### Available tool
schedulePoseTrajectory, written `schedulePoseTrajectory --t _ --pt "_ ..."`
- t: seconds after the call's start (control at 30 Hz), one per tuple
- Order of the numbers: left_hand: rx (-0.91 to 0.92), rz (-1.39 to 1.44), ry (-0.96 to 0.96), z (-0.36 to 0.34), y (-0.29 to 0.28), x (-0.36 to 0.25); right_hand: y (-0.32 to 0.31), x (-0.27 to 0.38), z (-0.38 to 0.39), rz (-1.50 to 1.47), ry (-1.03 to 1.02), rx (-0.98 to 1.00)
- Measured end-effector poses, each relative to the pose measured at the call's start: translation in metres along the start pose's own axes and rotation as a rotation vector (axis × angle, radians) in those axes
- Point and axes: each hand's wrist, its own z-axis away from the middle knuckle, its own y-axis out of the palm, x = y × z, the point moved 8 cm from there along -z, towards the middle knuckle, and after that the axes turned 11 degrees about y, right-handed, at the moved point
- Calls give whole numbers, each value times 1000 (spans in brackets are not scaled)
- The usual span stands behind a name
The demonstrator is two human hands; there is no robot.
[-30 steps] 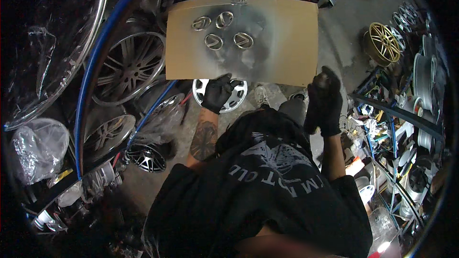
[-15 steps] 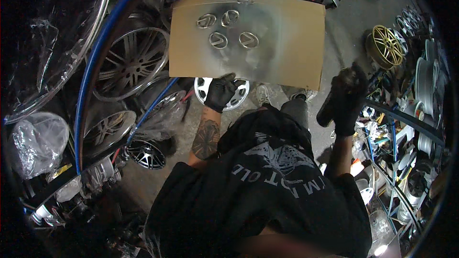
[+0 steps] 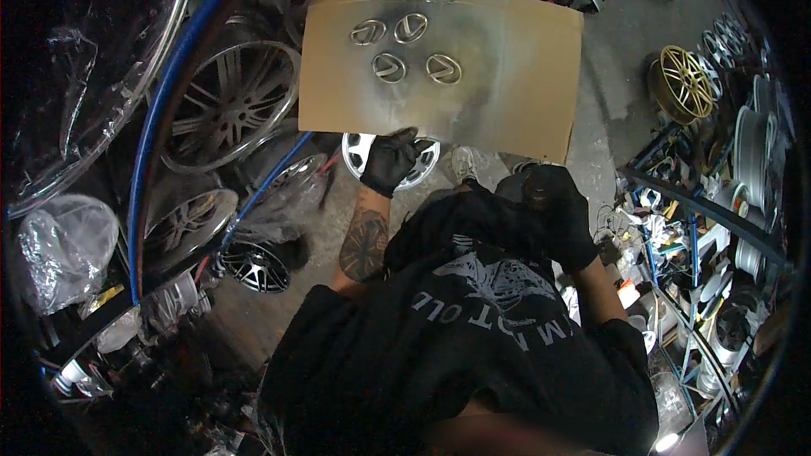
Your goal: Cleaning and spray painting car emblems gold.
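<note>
My left hand [image 3: 391, 160], in a black glove, pinches the near edge of a brown cardboard sheet [image 3: 528, 76]. Several oval chrome car emblems [image 3: 443, 69] lie on the cardboard, over a patch of grey-silver overspray. To the right of the sheet's near corner, close to my body, is my gloved right hand [image 3: 564, 219]. Its fingers look curled round a dark, rounded object [image 3: 535, 194], which blends into the glove, so its kind cannot be made out. No contact shows between the right hand and the cardboard.
Below the sheet a silver wheel rim [image 3: 356, 152] lies on the concrete floor. Wheel rims [image 3: 232, 105] fill the racks with blue posts [image 3: 160, 110] on the left. A gold rim [image 3: 683, 84] and a cluttered shelf with a dark rail [image 3: 710, 211] stand on the right.
My right hand has swung down and left, from beside the shelf to near my body, with the dark object. My left hand keeps its hold; the cardboard has shifted slightly.
</note>
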Motion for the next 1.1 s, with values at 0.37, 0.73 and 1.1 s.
schedulePoseTrajectory --t 0.37,0.73,1.1 --pt "5 -113 60 8 -22 -5 -89 34 -34 1 -149 -637" --pt "-101 -204 78 14 -5 2 -10 32 -28 103 -95 -187" --pt "-54 -334 177 13 -13 -2 -33 39 -51 97 -63 -423"
